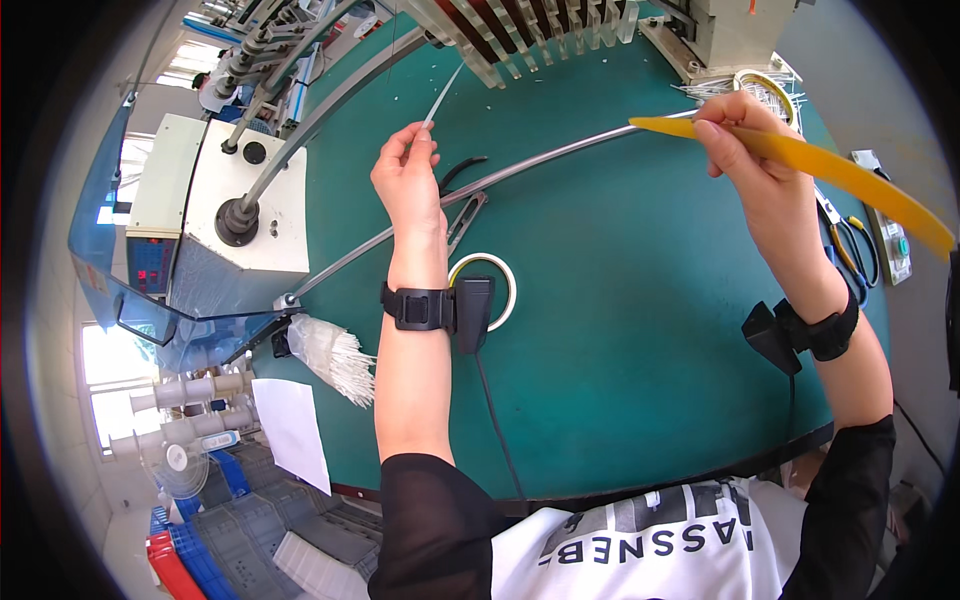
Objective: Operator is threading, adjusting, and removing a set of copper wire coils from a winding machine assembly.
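The lower end of the thin white strip (443, 95) is lost to me behind the fingers of the left hand (408, 178). Over at the right hand (750, 150), thumb and fingers cover the gripped stretch of the yellow strip (850, 170), and the hand also blocks part of the yellow-white ring (789, 97) behind it. A black wrist unit (474, 310) hides some of the white ring (510, 290). The clear-finned rack (590, 25) is cut off at the top edge; the red display (150, 278) is too small to read.
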Available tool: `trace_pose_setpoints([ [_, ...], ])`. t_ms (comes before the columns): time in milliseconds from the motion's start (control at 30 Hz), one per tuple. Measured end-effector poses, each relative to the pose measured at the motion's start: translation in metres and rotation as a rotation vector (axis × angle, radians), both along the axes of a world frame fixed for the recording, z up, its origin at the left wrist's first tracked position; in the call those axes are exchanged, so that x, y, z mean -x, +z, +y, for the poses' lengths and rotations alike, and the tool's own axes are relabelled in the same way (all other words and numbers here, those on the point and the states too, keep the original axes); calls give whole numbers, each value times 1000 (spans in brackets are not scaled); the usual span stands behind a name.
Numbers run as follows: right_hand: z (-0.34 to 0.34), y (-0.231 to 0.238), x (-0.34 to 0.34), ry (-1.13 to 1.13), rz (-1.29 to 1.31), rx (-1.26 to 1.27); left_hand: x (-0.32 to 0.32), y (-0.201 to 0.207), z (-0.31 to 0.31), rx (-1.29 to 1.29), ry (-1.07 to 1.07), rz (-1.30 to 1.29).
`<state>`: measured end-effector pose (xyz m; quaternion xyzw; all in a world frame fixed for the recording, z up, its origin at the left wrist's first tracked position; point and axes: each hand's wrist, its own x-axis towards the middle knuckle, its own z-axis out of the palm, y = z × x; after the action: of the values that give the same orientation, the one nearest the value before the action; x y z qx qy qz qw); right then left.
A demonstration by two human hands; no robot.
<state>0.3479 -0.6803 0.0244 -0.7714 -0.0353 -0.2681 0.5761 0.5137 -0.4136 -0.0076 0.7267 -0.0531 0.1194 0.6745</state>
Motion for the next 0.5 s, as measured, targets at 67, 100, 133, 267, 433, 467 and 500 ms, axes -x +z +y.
trace_pose_setpoints([
  [67, 5, 1, -3, 33, -64, -13, -3, 0, -5, 64, -28, 45],
  [100, 8, 4, -4, 34, -64, -14, -8, 4, -7, 58, -6, 36],
  [133, 12, 7, -5, 45, -45, -32, -13, 9, -9, 53, 17, 27],
  [267, 23, 9, -12, 65, -41, -28, -48, 24, -10, -4, 67, -15],
  [433, 21, 8, -15, 35, -55, 11, -47, 8, 17, -9, 185, 109],
  [467, 19, 8, -16, 13, -63, 24, -37, 3, 22, 1, 175, 140],
  [500, 21, 6, -18, 14, -57, 18, -23, 0, 24, 23, 168, 115],
])
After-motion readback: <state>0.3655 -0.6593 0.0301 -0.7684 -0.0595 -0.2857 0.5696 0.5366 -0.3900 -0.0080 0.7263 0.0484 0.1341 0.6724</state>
